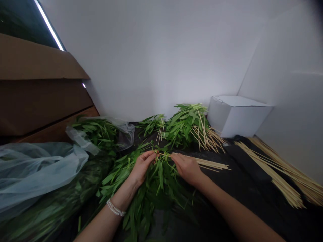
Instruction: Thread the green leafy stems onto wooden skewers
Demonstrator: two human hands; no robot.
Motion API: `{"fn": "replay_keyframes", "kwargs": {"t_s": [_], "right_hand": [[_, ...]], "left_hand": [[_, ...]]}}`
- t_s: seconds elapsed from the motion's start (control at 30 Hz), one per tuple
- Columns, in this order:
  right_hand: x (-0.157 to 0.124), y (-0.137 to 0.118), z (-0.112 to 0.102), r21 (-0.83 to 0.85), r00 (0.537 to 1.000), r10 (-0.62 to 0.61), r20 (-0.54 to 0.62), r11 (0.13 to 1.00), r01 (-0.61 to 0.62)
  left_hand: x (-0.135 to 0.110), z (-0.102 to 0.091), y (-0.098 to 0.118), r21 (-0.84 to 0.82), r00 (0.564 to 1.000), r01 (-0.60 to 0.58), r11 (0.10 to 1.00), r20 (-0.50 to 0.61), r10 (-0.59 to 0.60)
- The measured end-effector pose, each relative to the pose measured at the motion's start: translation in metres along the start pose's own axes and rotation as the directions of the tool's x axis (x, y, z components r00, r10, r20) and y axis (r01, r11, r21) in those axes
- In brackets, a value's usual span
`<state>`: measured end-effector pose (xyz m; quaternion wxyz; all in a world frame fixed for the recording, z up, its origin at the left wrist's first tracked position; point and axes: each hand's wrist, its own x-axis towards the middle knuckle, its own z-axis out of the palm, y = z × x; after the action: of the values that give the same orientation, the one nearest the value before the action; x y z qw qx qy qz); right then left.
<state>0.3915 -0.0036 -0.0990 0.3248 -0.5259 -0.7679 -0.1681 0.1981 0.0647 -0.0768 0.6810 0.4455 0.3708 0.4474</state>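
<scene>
My left hand (142, 165), with a beaded bracelet on the wrist, pinches green leafy stems (161, 174) lying on the black surface. My right hand (186, 167) is closed on a few bamboo skewers (212, 164) whose tips meet the stems between both hands; the rest of the skewers stick out to the right. Long narrow leaves spread below and around both hands.
Behind the hands lies a pile of skewered greens (189, 126). Loose skewers (277, 174) are heaped at the right. A white box (234, 116) stands at the back right, plastic bags of greens (98, 134) and cardboard (37, 97) at the left.
</scene>
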Motion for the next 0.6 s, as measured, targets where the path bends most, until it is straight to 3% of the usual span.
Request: {"fn": "replay_keyframes", "kwargs": {"t_s": [0.6], "right_hand": [[-0.0006, -0.0002, 0.0010, 0.002, 0.999, 0.002, 0.038, 1.000, -0.002]], "left_hand": [[-0.0003, 0.0004, -0.0001, 0.055, 1.000, -0.025, 0.998, 0.019, 0.024]]}}
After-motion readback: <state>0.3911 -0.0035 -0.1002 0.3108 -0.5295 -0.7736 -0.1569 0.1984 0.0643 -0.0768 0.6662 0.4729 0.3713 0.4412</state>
